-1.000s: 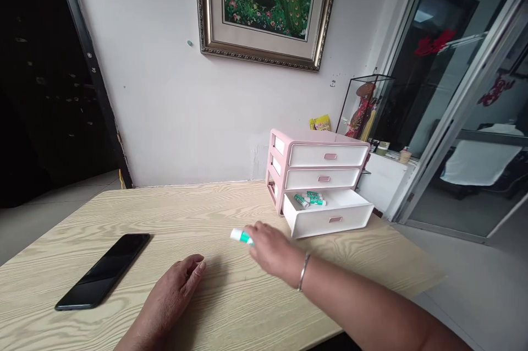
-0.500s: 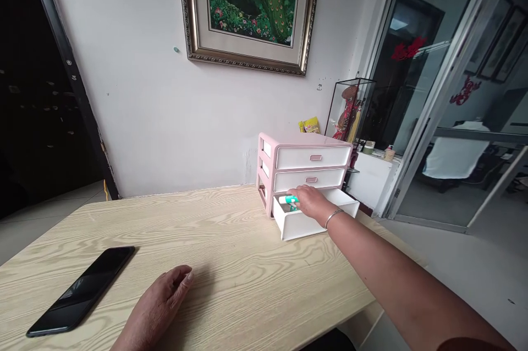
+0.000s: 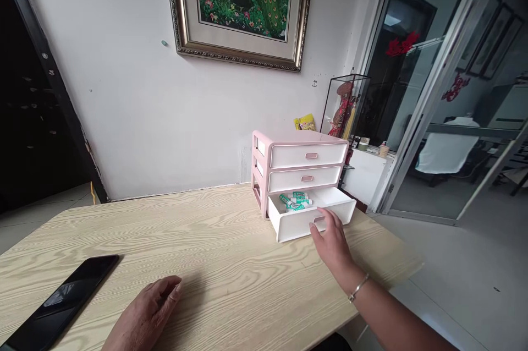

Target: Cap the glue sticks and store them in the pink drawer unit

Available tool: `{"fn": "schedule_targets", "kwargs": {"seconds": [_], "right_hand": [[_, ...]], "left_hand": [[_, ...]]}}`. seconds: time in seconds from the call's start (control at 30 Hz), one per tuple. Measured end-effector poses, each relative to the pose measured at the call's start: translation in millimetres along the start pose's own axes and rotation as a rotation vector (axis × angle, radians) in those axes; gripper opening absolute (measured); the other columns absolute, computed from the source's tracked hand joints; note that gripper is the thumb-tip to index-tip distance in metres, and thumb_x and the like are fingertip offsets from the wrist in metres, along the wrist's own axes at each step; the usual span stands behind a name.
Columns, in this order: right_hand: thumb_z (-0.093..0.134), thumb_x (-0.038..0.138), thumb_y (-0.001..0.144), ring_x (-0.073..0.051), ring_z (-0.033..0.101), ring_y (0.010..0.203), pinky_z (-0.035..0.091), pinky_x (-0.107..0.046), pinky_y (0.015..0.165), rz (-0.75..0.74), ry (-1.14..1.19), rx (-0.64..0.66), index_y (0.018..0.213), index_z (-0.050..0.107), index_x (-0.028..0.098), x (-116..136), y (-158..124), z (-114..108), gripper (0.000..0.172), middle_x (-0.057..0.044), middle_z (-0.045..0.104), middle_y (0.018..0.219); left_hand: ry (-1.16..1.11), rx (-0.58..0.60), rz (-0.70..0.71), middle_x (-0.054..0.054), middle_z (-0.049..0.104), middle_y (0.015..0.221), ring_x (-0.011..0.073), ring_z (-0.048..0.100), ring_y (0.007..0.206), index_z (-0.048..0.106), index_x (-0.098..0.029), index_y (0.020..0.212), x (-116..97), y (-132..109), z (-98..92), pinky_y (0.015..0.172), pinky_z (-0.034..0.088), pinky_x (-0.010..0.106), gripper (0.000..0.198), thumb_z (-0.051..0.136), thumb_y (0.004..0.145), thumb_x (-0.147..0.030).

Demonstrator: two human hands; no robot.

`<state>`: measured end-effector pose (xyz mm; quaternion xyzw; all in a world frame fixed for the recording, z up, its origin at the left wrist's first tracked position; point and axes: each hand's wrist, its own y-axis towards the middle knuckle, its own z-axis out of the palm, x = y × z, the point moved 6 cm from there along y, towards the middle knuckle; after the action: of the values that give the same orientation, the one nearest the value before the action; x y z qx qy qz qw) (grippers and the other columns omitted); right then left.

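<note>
A small pink and white chest of drawers point(image 3: 303, 138) stands on the table, its bottom drawer point(image 3: 295, 228) pulled out. Several small green-and-white capped tubes point(image 3: 295, 201), like glue sticks, lie inside in a loose heap. My right hand point(image 3: 331, 235) is at the front of that drawer by its handle, fingers and thumb apart and holding nothing; I cannot tell whether the fingertips touch it. Low on the left, my left hand point(image 3: 144, 312) rests on the table, fingers loosely curled, with nothing seen in it.
A black phone point(image 3: 61, 301) lies on the wooden table point(image 3: 231, 274) left of my left hand. Behind the chest are a yellow packet point(image 3: 305, 122) and a glass display case point(image 3: 344, 106). The wall and a framed picture point(image 3: 239, 56) rise behind the table.
My right hand has let go of a green-and-white tube in the bottom drawer and moved back to the drawer's front. My left hand stays resting on the table. The view has shifted slightly.
</note>
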<state>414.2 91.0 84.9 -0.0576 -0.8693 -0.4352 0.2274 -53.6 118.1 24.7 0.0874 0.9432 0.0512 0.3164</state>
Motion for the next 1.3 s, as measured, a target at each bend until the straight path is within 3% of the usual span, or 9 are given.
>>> {"fn": "schedule_targets", "kwargs": {"seconds": [0.1, 0.2, 0.4, 0.6, 0.93, 1.2, 1.3], "right_hand": [[0.051, 0.031, 0.085, -0.031, 0.040, 0.135, 0.036, -0.049, 0.111, 0.101, 0.034, 0.062, 0.131, 0.047, 0.018, -13.4, -23.4, 13.0, 0.047, -0.015, 0.051, 0.136], [0.051, 0.035, 0.084, -0.032, 0.041, 0.135, 0.037, -0.047, 0.109, 0.235, 0.052, 0.170, 0.133, 0.043, 0.015, -21.6, -27.5, 29.9, 0.054, -0.018, 0.047, 0.140], [0.052, 0.045, 0.083, -0.031, 0.051, 0.126, 0.043, -0.041, 0.103, 0.375, 0.106, 0.243, 0.130, 0.041, 0.015, -19.6, -11.1, 50.3, 0.057, -0.017, 0.052, 0.135], [0.053, 0.039, 0.083, -0.028, 0.045, 0.133, 0.035, -0.036, 0.110, 0.421, 0.099, 0.271, 0.129, 0.041, 0.013, -17.7, 11.5, 72.0, 0.055, -0.018, 0.047, 0.140], [0.057, 0.043, 0.082, -0.029, 0.048, 0.129, 0.039, -0.036, 0.104, 0.509, 0.105, 0.317, 0.135, 0.039, 0.013, -22.2, 39.2, 110.0, 0.063, -0.018, 0.050, 0.138], [0.057, 0.040, 0.081, -0.029, 0.052, 0.125, 0.041, -0.038, 0.101, 0.538, 0.119, 0.296, 0.138, 0.039, 0.013, -31.3, 38.1, 110.3, 0.065, -0.018, 0.054, 0.134], [0.057, 0.036, 0.079, -0.030, 0.057, 0.118, 0.043, -0.041, 0.098, 0.548, 0.161, 0.292, 0.139, 0.041, 0.014, -22.0, 28.5, 104.6, 0.066, -0.018, 0.058, 0.129]], "left_hand": [[0.007, 0.006, 0.002, 0.005, 0.073, 0.118, 0.0253, 0.066, 0.113, 0.071, -0.025, 0.110, 6.5, 1.9, 4.0, 0.097, 0.052, 0.034, 0.043, 0.047, 0.090, -0.054], [0.009, 0.012, -0.003, 0.005, 0.073, 0.119, 0.0250, 0.066, 0.114, 0.071, -0.025, 0.112, 11.3, 3.3, 6.8, 0.099, 0.051, 0.034, 0.043, 0.047, 0.090, -0.054], [0.000, 0.007, -0.002, 0.006, 0.072, 0.120, 0.0253, 0.065, 0.116, 0.071, -0.024, 0.112, 15.2, 4.5, 8.3, 0.101, 0.051, 0.035, 0.045, 0.047, 0.090, -0.056], [0.001, 0.000, 0.019, 0.005, 0.072, 0.119, 0.0249, 0.065, 0.116, 0.071, -0.025, 0.111, 18.2, 4.9, 9.2, 0.099, 0.051, 0.034, 0.043, 0.049, 0.090, -0.055], [-0.001, 0.018, 0.019, 0.004, 0.071, 0.122, 0.0240, 0.063, 0.118, 0.069, -0.026, 0.115, 16.0, 4.4, 11.2, 0.102, 0.049, 0.034, 0.046, 0.045, 0.091, -0.057], [-0.052, 0.033, 0.031, 0.006, 0.071, 0.117, 0.0250, 0.064, 0.113, 0.069, -0.024, 0.112, 15.8, 7.1, 14.7, 0.099, 0.049, 0.036, 0.046, 0.046, 0.091, -0.057], [-0.112, 0.022, 0.039, 0.007, 0.072, 0.112, 0.0259, 0.066, 0.109, 0.070, -0.024, 0.110, 10.0, 6.3, 13.5, 0.094, 0.050, 0.036, 0.043, 0.048, 0.090, -0.055]]}}
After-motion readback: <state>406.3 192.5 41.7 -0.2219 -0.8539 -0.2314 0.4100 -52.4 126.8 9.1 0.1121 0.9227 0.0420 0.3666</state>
